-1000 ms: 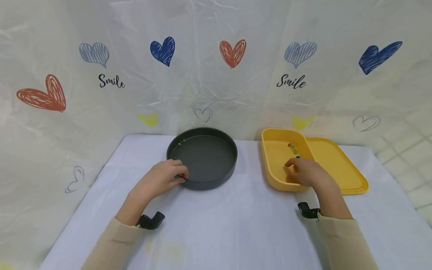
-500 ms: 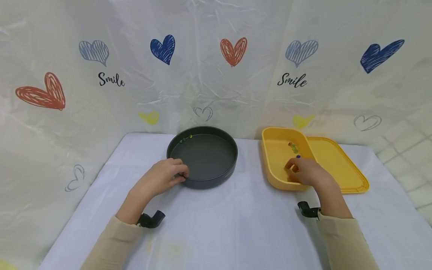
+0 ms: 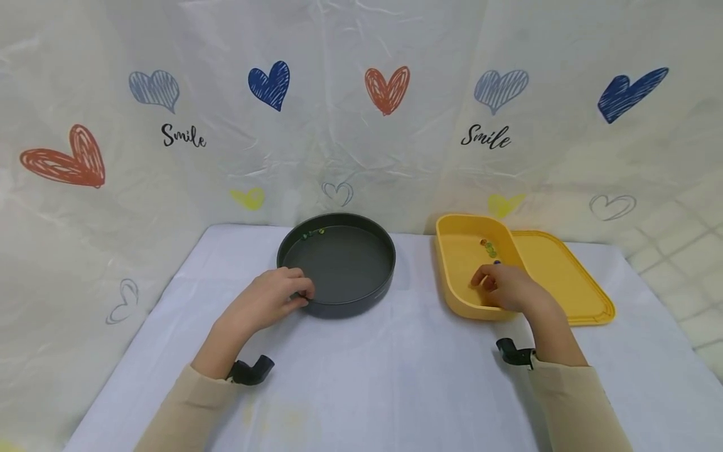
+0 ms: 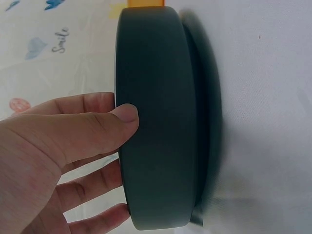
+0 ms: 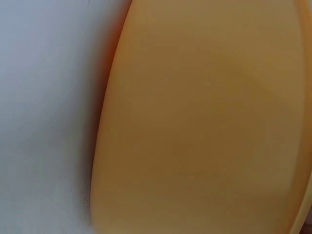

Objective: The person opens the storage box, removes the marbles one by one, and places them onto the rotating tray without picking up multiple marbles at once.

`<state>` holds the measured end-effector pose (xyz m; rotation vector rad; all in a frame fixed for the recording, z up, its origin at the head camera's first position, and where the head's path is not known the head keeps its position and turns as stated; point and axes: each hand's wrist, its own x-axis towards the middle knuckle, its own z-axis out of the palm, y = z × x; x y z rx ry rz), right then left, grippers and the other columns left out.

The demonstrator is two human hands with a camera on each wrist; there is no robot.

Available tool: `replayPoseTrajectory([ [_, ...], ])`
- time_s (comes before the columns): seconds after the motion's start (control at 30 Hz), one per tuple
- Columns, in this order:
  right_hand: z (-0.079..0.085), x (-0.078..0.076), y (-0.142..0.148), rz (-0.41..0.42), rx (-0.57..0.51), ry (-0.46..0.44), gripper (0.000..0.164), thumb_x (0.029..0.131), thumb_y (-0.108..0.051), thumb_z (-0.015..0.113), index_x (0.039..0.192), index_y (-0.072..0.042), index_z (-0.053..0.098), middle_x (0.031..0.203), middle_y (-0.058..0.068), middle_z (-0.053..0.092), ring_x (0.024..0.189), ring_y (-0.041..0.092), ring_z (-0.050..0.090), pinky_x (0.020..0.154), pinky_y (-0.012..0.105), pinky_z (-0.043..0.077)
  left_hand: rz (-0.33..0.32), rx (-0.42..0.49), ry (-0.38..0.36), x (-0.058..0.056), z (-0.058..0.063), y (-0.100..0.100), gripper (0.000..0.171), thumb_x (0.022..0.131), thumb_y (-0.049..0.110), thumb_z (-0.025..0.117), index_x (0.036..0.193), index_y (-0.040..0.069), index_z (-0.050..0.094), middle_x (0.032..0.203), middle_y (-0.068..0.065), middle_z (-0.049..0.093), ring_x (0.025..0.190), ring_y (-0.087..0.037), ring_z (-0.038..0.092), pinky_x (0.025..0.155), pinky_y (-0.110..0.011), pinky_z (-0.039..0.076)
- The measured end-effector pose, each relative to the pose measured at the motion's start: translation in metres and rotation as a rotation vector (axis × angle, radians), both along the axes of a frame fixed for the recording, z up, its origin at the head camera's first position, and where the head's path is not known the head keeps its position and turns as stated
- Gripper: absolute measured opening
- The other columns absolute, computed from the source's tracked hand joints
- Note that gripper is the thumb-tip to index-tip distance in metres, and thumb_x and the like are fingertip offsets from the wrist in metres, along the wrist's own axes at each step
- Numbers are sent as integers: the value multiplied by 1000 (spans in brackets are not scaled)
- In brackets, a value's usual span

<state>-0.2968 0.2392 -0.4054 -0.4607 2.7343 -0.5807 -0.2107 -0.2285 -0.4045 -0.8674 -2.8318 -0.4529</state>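
My left hand (image 3: 280, 292) grips the near left rim of a round dark grey pan (image 3: 344, 267). In the left wrist view the thumb (image 4: 126, 114) presses the pan's outer wall, the other fingers behind the rim. Small green and yellow bead-like pieces (image 3: 313, 234) lie along the pan's far left inside edge. My right hand (image 3: 505, 287) reaches into a yellow box (image 3: 457, 248), fingers bent low inside; I cannot tell if they hold anything. Beyond them lie small reddish and yellow-green pieces (image 3: 488, 248) and a dark blue piece (image 3: 497, 262). Only the box's outer wall (image 5: 200, 117) fills the right wrist view.
A flat yellow lid (image 3: 570, 276) lies against the box's right side. White cloth (image 3: 390, 376) covers the table, and a sheet (image 3: 339, 144) printed with hearts and "Smile" hangs behind it.
The bead-like pieces in the pan have spread to the right along the far wall. The right fingers have shifted slightly left in the box. The left hand keeps its grip on the pan.
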Motion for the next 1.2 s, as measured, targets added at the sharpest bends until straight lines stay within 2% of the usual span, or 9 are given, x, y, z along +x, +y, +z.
replayPoseTrajectory([
  [0.2, 3, 0, -1, -21, -19, 106, 33, 84, 8, 57, 111, -7, 66, 104, 17, 61, 93, 31, 54, 84, 47, 47, 9, 6, -11, 1, 1, 1, 18, 83, 9, 81, 91, 22, 72, 88, 10, 63, 82, -16, 64, 73, -31, 51],
  [0.43, 9, -1, -4, -60, -94, 233, 33, 85, 7, 55, 113, -5, 68, 101, 15, 63, 93, 29, 53, 82, 43, 44, 11, 8, -16, 1, 1, 1, 17, 83, 9, 81, 92, 21, 72, 88, 9, 62, 82, -17, 64, 72, -30, 51],
  [0.63, 10, -2, -7, -80, -163, 318, 20, 94, -7, 63, 113, -7, 69, 105, 12, 70, 94, 28, 61, 79, 41, 49, 17, -5, -9, 0, 2, 2, 17, 83, 9, 81, 92, 21, 73, 88, 10, 62, 83, -16, 64, 73, -31, 51],
  [0.83, 7, -4, -10, -99, -280, 380, 21, 99, -23, 63, 113, -9, 69, 105, 7, 71, 90, 24, 64, 73, 29, 50, 18, -9, -11, 0, 3, 3, 17, 83, 9, 81, 92, 21, 73, 88, 10, 62, 82, -15, 64, 73, -31, 51],
  [1.0, 6, -5, -13, -103, -405, 340, 28, 100, -32, 62, 114, -8, 67, 96, 12, 69, 80, 23, 62, 67, 24, 54, 18, -6, -7, -1, 3, 4, 17, 83, 8, 81, 92, 21, 73, 88, 10, 62, 82, -15, 63, 73, -31, 51],
  [1.2, 3, -6, -21, -104, -658, 197, 37, 99, -30, 63, 116, 2, 63, 101, 20, 65, 83, 27, 65, 72, 27, 59, 17, -2, -8, -1, 2, 4, 18, 83, 8, 81, 92, 21, 73, 87, 10, 62, 81, -15, 63, 71, -30, 51],
])
